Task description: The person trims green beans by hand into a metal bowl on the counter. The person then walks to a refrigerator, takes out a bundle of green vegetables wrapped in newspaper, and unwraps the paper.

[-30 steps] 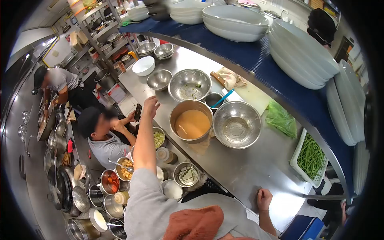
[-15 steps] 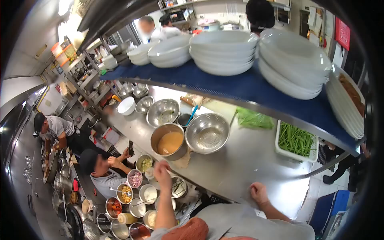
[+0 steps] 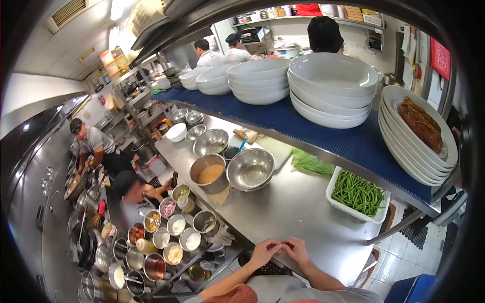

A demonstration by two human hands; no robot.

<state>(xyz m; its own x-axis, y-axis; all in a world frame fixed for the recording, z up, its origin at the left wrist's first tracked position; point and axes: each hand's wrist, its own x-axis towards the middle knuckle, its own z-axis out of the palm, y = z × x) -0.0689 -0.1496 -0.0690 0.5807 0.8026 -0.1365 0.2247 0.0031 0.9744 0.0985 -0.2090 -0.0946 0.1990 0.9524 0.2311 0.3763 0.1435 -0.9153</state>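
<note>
Steel counter runs before you, under blue-lined shelf stacked with white bowls. Your left hand and right hand meet by near edge, fingers curled inward; cannot tell whether they pinch anything. Green beans, right of you in white basket, look long, uncut. Orange liquid sits ready in pot, beside perforated bowl. Co-worker sits low, left of counter.
</note>
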